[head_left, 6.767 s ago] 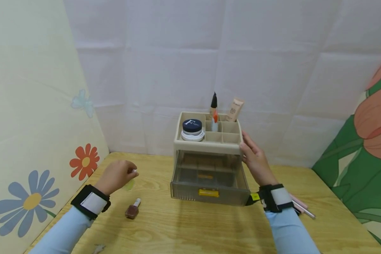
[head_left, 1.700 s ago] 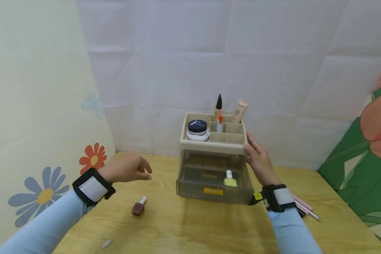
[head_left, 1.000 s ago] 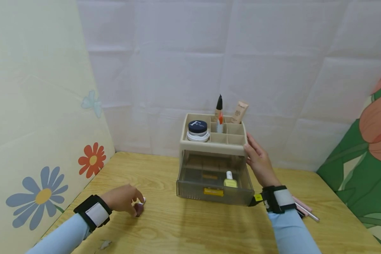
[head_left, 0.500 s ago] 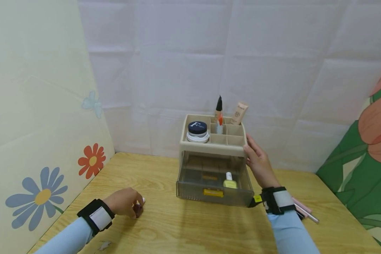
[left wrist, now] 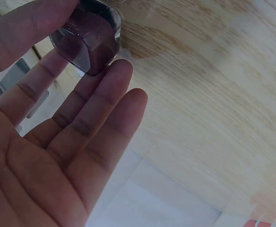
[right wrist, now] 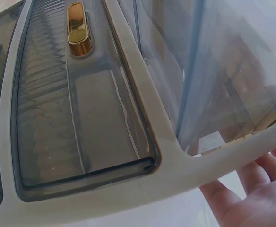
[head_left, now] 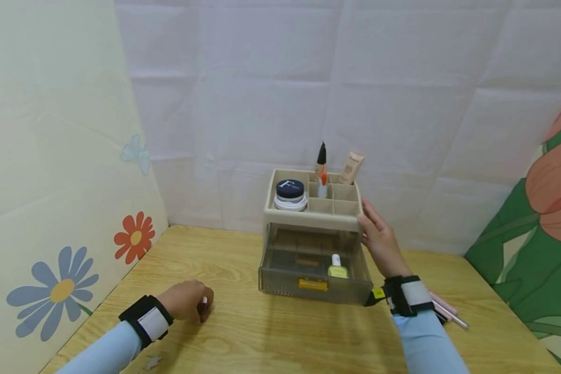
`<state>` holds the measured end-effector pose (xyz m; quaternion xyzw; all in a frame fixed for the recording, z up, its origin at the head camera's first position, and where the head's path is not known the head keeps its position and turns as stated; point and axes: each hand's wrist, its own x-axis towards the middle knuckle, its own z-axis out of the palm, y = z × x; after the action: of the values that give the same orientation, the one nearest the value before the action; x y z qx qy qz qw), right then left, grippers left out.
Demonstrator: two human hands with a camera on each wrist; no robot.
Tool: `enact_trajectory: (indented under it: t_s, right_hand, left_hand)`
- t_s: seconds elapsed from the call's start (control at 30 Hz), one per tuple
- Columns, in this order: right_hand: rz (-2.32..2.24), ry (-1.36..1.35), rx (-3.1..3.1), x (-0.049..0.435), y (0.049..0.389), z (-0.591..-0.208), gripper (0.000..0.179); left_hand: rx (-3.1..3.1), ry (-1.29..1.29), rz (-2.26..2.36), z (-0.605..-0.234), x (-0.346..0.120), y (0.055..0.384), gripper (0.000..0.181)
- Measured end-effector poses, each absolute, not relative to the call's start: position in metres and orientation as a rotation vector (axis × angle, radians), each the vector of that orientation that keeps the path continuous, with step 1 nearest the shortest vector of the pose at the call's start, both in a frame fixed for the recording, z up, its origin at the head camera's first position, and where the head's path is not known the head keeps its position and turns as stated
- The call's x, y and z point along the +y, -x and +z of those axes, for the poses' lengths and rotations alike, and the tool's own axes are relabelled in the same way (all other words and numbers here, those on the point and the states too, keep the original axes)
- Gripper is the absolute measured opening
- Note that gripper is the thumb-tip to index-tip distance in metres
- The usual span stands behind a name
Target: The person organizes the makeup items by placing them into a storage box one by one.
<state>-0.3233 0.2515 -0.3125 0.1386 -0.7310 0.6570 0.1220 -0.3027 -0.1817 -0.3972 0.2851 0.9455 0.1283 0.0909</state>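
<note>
In the head view my left hand point(head_left: 187, 300) is low over the wooden table on the left. It pinches a dark plum nail polish bottle point(left wrist: 91, 42) between thumb and fingers; the fingers hide most of it from above. My right hand point(head_left: 381, 240) rests against the right side of a beige cosmetics organizer point(head_left: 314, 219), thumb at its front corner and the other fingers along the side. The organizer's smoky clear drawer point(head_left: 280, 283) is pulled out, with a yellow-green nail polish bottle point(head_left: 337, 268) standing inside. In the right wrist view, gold handles point(right wrist: 80, 28) show on smoky drawer fronts.
The organizer's top tray carries a dark-lidded jar point(head_left: 290, 195), a black-tipped pen point(head_left: 321, 158), an orange-and-white tube point(head_left: 323, 186) and a BB cream tube point(head_left: 351, 167). Pink and silver sticks point(head_left: 450, 310) lie by my right wrist. A white cloth point(head_left: 243, 104) hangs behind the table.
The yellow-green bottle came to stand in the drawer. My left hand then moved down to the plum nail polish bottle and closed its fingers on it. My right hand stays at the organizer.
</note>
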Motion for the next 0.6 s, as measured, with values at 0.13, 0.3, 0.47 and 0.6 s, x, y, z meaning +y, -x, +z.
enact_trajectory:
  t_s: [0.13, 0.3, 0.47, 0.6]
  right_hand:
    - [1.917, -0.398, -2.134, 0.251, 0.323, -0.313, 0.063]
    - [1.931, -0.395, -2.128, 0.250, 0.323, -0.311, 0.063]
    - [1.945, -0.396, -2.121, 0.250, 0.324, -0.311, 0.063]
    - [1.947, -0.399, -2.119, 0.251, 0.324, -0.312, 0.063]
  left_hand:
    - [2.807, -0.861, 0.396, -0.401, -0.182, 0.304, 0.032]
    - [2.815, -0.884, 0.392, -0.404, -0.182, 0.304, 0.028]
    - [2.825, -0.936, 0.397, -0.399, -0.184, 0.302, 0.025]
    - [2.827, -1.058, 0.394, -0.387, -0.184, 0.303, 0.023]
